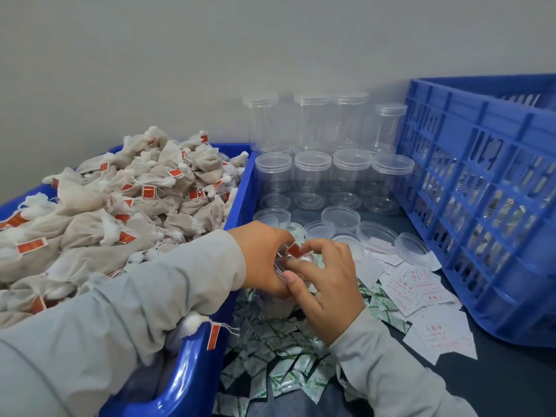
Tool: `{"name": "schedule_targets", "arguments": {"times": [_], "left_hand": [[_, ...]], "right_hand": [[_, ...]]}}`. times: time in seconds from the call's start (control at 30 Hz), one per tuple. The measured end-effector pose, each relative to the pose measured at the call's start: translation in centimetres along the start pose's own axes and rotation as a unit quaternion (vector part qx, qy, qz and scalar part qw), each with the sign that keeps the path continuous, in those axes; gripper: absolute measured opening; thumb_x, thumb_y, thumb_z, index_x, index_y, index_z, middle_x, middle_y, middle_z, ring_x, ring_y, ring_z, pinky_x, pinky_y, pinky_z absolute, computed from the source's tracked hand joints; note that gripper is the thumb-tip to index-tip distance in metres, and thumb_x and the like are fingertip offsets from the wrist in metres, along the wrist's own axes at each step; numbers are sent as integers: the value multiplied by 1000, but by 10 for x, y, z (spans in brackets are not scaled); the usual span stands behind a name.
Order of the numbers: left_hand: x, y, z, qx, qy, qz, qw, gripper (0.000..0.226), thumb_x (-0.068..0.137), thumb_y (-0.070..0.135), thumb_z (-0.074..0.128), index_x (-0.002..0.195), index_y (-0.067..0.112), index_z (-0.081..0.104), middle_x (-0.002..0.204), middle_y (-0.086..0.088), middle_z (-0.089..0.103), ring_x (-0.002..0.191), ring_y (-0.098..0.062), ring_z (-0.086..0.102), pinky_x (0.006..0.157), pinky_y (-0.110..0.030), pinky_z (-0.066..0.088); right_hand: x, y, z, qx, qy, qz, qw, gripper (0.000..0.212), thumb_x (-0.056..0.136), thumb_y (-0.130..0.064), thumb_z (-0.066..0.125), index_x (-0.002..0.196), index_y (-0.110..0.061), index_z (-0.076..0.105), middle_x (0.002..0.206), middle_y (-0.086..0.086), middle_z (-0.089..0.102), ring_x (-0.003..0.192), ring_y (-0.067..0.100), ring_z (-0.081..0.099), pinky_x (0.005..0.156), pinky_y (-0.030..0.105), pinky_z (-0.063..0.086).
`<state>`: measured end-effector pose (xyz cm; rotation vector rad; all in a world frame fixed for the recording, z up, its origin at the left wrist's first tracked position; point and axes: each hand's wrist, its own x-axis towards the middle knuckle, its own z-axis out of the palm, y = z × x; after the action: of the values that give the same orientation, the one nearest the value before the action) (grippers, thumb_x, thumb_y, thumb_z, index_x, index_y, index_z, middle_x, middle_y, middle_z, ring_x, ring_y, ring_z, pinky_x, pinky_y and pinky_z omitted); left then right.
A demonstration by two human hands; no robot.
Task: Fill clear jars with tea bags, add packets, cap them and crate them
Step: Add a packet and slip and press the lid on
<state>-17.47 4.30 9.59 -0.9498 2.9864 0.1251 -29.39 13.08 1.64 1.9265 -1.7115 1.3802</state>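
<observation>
A clear jar (278, 305) stands on the table between my hands, with tea bags inside it. My left hand (261, 255) grips the jar's rim from the left. My right hand (326, 284) presses a tea bag with a red tag (295, 250) down at the jar's mouth, fingers curled over it. A blue bin (240, 188) on the left is heaped with tea bags (120, 212). Green-and-white packets (285, 356) and white paper slips (412, 284) lie scattered on the dark table. Loose clear lids (340, 216) lie behind my hands.
Empty capped clear jars (313, 176) stand stacked in two tiers against the wall. A large blue slatted crate (481, 182) sits at the right, holding filled jars seen through its slats. One tea bag (195, 322) hangs over the bin's near rim.
</observation>
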Motion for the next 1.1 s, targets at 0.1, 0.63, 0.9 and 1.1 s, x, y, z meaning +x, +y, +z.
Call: {"name": "schedule_targets", "arguments": {"times": [0.1, 0.63, 0.9, 1.1], "left_hand": [[-1, -2, 2, 10, -4, -11, 1000, 77, 61, 61, 69, 125, 29, 43, 109, 9, 61, 97, -14, 58, 82, -29, 50], [1, -6, 7, 6, -27, -14, 1000, 90, 54, 73, 66, 129, 33, 35, 117, 10, 58, 103, -14, 56, 77, -24, 40], [1, -7, 7, 1, -27, -8, 1000, 89, 53, 73, 68, 126, 34, 36, 114, 11, 59, 101, -13, 57, 79, -23, 42], [1, -7, 7, 6, -30, -3, 1000, 88, 54, 72, 69, 126, 34, 35, 114, 10, 59, 101, -14, 57, 77, -23, 41]], "right_hand": [[5, 5, -10, 11, 58, 7, 998, 33, 87, -31, 48, 91, -13, 75, 96, 11, 59, 95, 17, 43, 83, 26, 32], [-23, 91, -78, -204, -207, 457, 840, 49, 79, -19, 61, 127, -21, 57, 135, 13, 41, 125, 34, 37, 103, 34, 34], [-24, 95, -81, -144, -46, 436, 887, 9, 84, -16, 64, 91, -16, 69, 85, -1, 64, 84, 21, 56, 75, 27, 41], [-24, 97, -83, -101, 20, 445, 890, 11, 86, -18, 65, 94, -13, 71, 81, -2, 59, 83, 18, 57, 76, 23, 37]]}}
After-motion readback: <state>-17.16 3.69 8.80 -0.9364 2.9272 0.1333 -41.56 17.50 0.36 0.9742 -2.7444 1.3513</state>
